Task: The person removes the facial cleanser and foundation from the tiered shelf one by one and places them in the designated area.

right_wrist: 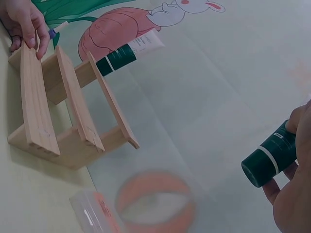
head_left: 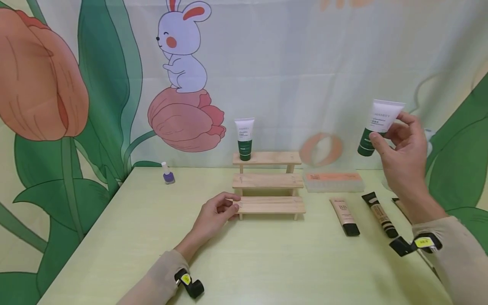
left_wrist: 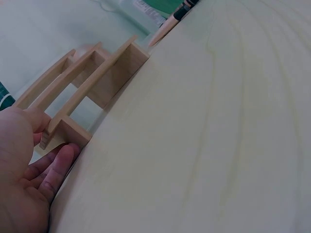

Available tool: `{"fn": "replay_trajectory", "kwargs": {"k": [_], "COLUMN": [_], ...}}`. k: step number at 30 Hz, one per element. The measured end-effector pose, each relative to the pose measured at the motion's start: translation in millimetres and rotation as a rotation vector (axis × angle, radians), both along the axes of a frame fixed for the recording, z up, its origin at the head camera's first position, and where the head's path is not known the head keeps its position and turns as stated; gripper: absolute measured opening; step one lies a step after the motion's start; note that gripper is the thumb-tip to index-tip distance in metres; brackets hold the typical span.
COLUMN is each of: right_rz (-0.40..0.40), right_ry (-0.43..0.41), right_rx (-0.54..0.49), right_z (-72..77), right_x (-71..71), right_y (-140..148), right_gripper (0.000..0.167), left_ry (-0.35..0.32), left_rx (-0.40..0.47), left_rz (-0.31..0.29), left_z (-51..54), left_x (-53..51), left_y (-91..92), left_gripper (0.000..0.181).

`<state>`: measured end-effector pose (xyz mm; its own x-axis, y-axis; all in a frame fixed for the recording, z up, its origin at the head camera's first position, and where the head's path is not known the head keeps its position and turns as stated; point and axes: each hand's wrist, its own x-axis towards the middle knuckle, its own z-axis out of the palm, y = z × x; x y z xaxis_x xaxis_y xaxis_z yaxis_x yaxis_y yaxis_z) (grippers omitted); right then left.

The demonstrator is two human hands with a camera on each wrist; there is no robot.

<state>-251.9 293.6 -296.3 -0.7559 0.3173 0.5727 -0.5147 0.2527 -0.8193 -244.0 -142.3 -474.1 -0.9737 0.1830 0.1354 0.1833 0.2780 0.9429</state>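
Note:
A three-step wooden display rack (head_left: 268, 181) stands at the back middle of the table. My left hand (head_left: 215, 214) grips the left end of its lowest step; the left wrist view shows fingers beside the leg (left_wrist: 74, 130). Up in the air at the right, my right hand (head_left: 408, 152) pinches a white and green cosmetic tube (head_left: 381, 116), tilted with its green cap end down. Another tube of the same look (head_left: 245, 140) stands upright on the left end of the top step. The lower two steps carry nothing.
Right of the rack lies a clear flat box with an orange label (head_left: 334, 182). In front of it are a BB cream tube (head_left: 345, 217) and a dark-ended tube (head_left: 380, 215); a further item is partly hidden under my right forearm. A purple nail polish bottle (head_left: 168, 174) stands back left.

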Motion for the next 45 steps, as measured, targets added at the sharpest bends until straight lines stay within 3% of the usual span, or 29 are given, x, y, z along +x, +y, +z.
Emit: {"fn": "replay_trajectory", "kwargs": {"k": [6, 15, 24, 30, 32, 38, 40, 45], "right_rz": [-0.028, -0.034, -0.212, -0.112, -0.119, -0.247, -0.270, -0.301], "right_ry": [0.022, 0.058, -0.082, -0.099, -0.112, -0.236, -0.292, -0.417], "right_rx": [-0.045, -0.190, 0.083, -0.110, -0.129, 0.041, 0.121, 0.208], "right_z": [-5.5, -23.1, -58.9, -82.8, -90.3, -113.6, -121.4, -136.9], "right_x": [15.3, 38.2, 67.8, 89.2, 96.9, 118.6, 125.5, 139.9], "right_y": [17, 38, 55, 62, 64, 69, 70, 73], "right_gripper": [0.059, 0.063, 0.066, 0.067, 0.067, 0.068, 0.066, 0.057], "left_ry": [-0.001, -0.003, -0.003, -0.010, -0.009, -0.002, -0.002, 0.000], "left_rx": [0.026, 0.024, 0.021, 0.013, 0.009, -0.005, -0.005, -0.004], "left_rz": [-0.015, -0.019, -0.023, -0.014, -0.012, -0.007, -0.004, -0.004], "left_z": [-0.8, -0.8, -0.5, -0.5, -0.5, 1.0, 1.3, 0.4], "left_x": [0.2, -0.4, 0.1, -0.7, -1.0, -0.6, -0.3, -0.6], "left_y": [-2.5, -1.4, -2.1, -1.2, -0.5, 0.5, 0.3, -0.4], "left_gripper": [0.021, 0.021, 0.021, 0.021, 0.021, 0.021, 0.021, 0.020]}}
